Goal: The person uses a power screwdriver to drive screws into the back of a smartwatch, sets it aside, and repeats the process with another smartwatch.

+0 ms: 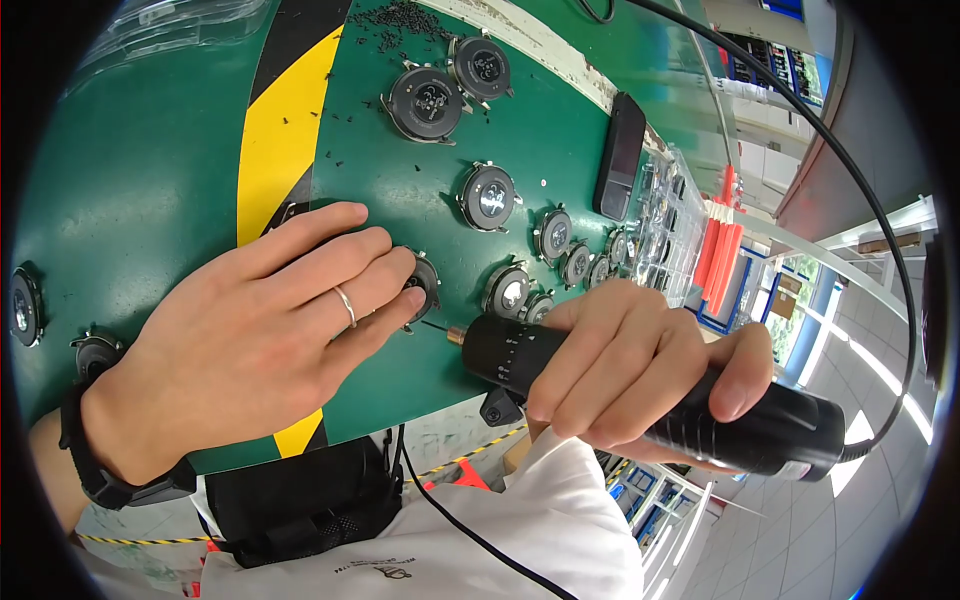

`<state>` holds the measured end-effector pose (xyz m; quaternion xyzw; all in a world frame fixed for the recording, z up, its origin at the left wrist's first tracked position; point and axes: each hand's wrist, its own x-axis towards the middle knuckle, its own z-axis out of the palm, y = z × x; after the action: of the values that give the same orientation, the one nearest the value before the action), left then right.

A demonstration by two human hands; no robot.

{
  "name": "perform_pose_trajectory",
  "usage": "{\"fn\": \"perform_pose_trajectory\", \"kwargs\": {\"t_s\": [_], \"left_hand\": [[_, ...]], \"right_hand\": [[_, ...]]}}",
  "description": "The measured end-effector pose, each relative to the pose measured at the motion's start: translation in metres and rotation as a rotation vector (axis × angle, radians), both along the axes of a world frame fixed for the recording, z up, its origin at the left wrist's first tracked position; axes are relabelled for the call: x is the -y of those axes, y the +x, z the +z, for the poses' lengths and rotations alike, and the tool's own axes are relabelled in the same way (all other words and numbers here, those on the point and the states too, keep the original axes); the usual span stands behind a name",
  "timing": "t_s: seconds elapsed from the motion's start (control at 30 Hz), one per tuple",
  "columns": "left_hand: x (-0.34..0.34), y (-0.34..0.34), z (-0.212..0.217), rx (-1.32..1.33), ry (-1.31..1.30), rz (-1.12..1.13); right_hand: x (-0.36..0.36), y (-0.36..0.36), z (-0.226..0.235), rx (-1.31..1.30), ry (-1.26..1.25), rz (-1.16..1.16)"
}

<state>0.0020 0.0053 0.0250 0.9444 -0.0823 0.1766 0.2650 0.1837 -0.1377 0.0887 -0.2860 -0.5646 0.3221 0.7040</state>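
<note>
My left hand (255,325), with a ring and a black wristband, reaches across the green table. Its fingertips hold a round dark watch case (428,279), partly hidden beneath them; the thumb is out of sight. My right hand (635,365) is wrapped around a black corded electric screwdriver (505,352). The screwdriver lies almost level, its thin bit pointing left at the lower edge of that watch case. Whether bit and case touch, I cannot tell.
Several watch cases (490,197) lie face down beyond my hands. Small black screws (400,22) are heaped at the far edge. A black phone-like device (621,157) and clear plastic trays (665,225) sit to the right. The black cord (860,160) arcs along the right side.
</note>
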Motion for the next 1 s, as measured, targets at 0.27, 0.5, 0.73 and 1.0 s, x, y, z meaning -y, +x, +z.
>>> {"fn": "perform_pose_trajectory", "kwargs": {"t_s": [0.27,0.5,0.73,1.0], "left_hand": [[0.003,0.0,-0.006,-0.001,0.013,0.019],[0.004,-0.002,-0.008,-0.003,-0.01,0.034],[0.006,-0.001,-0.011,0.02,-0.018,0.033],[0.006,-0.004,-0.013,0.011,-0.031,0.043]], "right_hand": [[0.0,-0.003,-0.013,-0.019,0.065,0.089],[-0.001,-0.003,-0.011,-0.01,0.01,0.098],[-0.001,-0.003,-0.012,0.013,0.038,0.126],[0.002,-0.009,-0.015,-0.058,0.062,0.124]]}}
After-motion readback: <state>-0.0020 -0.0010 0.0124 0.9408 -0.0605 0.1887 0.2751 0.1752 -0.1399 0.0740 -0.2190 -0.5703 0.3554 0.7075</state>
